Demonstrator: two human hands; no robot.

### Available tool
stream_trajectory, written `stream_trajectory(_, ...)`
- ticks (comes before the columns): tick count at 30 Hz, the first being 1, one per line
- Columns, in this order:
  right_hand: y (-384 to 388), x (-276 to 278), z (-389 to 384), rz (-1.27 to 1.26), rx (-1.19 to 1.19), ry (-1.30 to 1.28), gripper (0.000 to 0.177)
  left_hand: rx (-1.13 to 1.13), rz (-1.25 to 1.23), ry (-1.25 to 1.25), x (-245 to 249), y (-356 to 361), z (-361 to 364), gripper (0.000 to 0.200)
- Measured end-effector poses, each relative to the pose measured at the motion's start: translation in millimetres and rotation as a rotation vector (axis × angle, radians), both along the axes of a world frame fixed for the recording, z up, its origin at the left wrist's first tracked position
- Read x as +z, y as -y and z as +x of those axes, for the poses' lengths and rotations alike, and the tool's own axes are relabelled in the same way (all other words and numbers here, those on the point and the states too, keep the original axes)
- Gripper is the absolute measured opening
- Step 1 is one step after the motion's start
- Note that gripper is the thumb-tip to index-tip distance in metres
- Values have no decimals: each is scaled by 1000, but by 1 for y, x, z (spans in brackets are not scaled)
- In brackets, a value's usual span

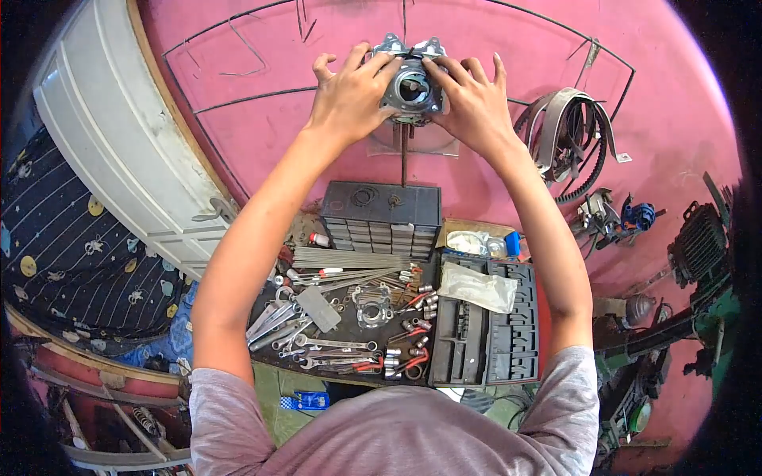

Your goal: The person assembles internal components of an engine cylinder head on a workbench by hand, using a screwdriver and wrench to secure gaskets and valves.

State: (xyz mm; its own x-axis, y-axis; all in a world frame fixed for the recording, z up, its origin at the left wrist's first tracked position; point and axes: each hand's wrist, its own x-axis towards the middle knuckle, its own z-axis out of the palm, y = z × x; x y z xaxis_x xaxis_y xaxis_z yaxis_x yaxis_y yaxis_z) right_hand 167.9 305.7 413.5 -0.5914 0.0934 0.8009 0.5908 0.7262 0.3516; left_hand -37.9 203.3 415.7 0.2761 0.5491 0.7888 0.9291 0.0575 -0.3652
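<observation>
Raised in front of the pink wall is a grey metal engine part (394,101) with a round bore facing me. My left hand (355,91) grips its left side, thumb low and some fingers lifted away. On the opposite side, my right hand (474,97) holds it the same way, fingertips over the top edge. Two lobed metal plates (389,44) stick up at the top of the part. Whatever lies behind it is hidden. Far below both hands, a flat metal gasket-shaped piece (371,305) rests on the workbench among tools.
Wrenches (337,343), sockets (391,361) and long thin rods (349,258) cover the bench. Behind them stands a black drawer cabinet (381,202). An open toolbox (468,341) with a plastic bag (479,287) sits at right. Belts (575,131) hang on the wall; a white door (131,143) is left.
</observation>
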Motion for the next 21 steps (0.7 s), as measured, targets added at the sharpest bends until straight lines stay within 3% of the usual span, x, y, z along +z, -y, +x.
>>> stream_trajectory(21, -5, -13, -8, 7, -21, -3, 77, 80, -66, -17, -6, -2, 2, 77)
